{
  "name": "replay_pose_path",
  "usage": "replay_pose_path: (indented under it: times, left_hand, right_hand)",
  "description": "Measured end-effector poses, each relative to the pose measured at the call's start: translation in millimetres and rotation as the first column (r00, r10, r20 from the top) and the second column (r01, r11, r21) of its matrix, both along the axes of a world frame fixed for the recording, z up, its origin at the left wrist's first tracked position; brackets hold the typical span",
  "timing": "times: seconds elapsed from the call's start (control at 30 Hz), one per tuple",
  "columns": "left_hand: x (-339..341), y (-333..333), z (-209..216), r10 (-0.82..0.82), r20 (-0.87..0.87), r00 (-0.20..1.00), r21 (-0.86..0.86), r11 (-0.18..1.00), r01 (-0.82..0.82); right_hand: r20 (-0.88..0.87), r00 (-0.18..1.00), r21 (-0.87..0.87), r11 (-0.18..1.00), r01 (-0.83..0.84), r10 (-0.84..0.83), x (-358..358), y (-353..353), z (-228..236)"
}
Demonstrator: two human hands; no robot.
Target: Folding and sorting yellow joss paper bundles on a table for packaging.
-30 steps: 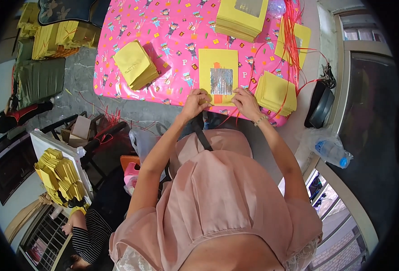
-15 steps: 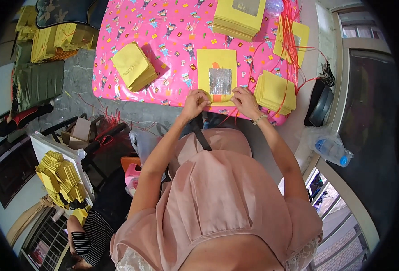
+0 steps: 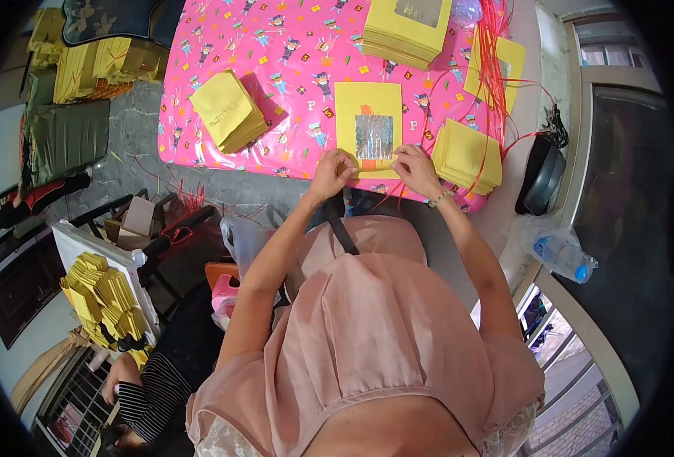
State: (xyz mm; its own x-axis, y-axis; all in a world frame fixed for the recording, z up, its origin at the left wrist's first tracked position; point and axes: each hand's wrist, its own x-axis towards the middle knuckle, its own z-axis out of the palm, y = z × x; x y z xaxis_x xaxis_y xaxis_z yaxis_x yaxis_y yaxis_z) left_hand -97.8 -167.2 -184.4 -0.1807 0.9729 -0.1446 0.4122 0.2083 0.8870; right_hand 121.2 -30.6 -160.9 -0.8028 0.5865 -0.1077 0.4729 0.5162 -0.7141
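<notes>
A sheet of yellow joss paper (image 3: 348,114) lies in front of me, with a silver foil patch (image 3: 374,137) and some orange print. Its near edge is turned up into a narrow fold. My left hand (image 3: 334,172) pinches that fold at the left corner, fingers curled. At the right corner my right hand (image 3: 413,167) does likewise with thumb and fingertips. A thick stack of similar foil-marked sheets (image 3: 405,46) sits beyond. Folded yellow paper bundles stand to the left (image 3: 230,110) and right (image 3: 466,156) of the sheet.
Red plastic strings (image 3: 491,84) hang over the pink patterned table cover (image 3: 299,99). A plastic bottle (image 3: 558,255) lies in a clear bag at the right. A co-worker in a striped sleeve (image 3: 163,392) sits lower left, by a white table (image 3: 70,244) with yellow paper pieces.
The raised near edge of the sheet now looks flatter between my hands, which stay at its corners. The co-worker's hand and forearm have shifted slightly.
</notes>
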Motion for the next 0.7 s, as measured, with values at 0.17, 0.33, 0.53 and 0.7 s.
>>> replay_pose_path:
  times: [0.17,0.33,0.53,0.7]
  left_hand:
    - [1,0,-3,0.015,-0.018,1.000,0.040,0.999,-0.014]
    - [-1,2,-6,-0.011,-0.036,0.999,-0.002,1.000,0.011]
    - [2,4,-4,0.008,-0.032,0.999,0.000,1.000,-0.008]
    - [3,2,-11,0.027,-0.043,0.999,0.050,0.998,-0.025]
  right_hand:
    - [-0.018,1.000,-0.005,1.000,-0.005,0.005,0,1,-1]
    - [-0.020,1.000,-0.005,1.000,-0.006,0.006,0,2,-3]
    - [-0.013,1.000,-0.009,1.000,-0.007,0.007,-1,3,-2]
    - [-0.013,1.000,-0.009,1.000,-0.020,0.020,-1,4,-1]
